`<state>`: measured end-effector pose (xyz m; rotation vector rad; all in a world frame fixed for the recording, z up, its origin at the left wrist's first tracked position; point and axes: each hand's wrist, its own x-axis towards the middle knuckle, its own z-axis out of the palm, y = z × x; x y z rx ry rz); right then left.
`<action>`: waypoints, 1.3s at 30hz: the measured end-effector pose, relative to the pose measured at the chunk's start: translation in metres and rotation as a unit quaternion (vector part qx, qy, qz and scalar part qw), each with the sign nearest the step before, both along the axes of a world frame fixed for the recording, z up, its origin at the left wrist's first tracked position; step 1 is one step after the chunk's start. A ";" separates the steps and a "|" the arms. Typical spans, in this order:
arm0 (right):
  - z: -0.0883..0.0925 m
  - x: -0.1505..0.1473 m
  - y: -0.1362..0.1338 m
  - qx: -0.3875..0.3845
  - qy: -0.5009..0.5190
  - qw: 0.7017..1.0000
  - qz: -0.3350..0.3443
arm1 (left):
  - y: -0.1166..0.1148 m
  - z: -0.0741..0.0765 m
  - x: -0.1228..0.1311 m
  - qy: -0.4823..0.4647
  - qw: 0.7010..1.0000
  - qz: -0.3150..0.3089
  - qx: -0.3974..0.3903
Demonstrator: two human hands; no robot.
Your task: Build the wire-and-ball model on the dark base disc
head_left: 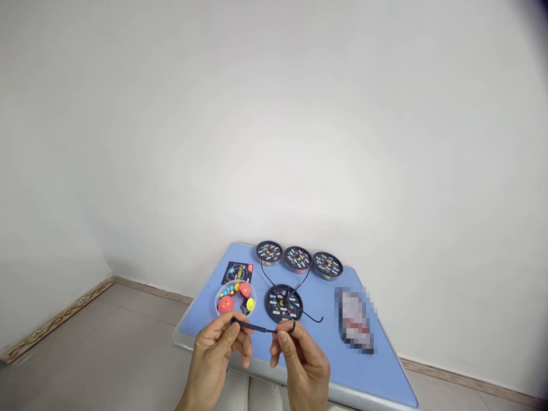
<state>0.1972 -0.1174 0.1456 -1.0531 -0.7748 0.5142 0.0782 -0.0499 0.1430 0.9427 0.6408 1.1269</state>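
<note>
Between my two hands, above the table's front edge, is a thin black rod (257,327) with a thicker sleeve on its left part. My left hand (220,342) pinches the thick end between thumb and fingers. The thin end, with a small hook at the tip, is pinched in my right hand (299,357). Just beyond stands a round black base (276,311) printed with planets and labels; several thin curved black arms (310,317) spread from its centre post. Left of it, a clear round tub (216,302) holds red half-balls, small coloured balls and black parts.
Three round tubs with black printed lids (297,258) line the back of the blue table (197,317) near the wall. A black card (237,273) lies behind the open tub. A pixelated item (356,321) lies at the right.
</note>
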 end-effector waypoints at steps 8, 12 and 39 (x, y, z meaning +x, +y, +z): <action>-0.002 0.000 0.001 -0.017 0.017 1.000 -0.007 | -0.001 -0.005 0.000 0.011 1.000 0.002 0.023; -0.004 0.001 0.002 -0.034 0.061 0.998 0.009 | -0.004 -0.008 0.000 0.035 0.999 0.015 0.036; -0.056 0.036 0.007 -0.111 0.171 0.975 0.092 | -0.008 -0.058 0.021 0.082 0.995 -0.056 -0.014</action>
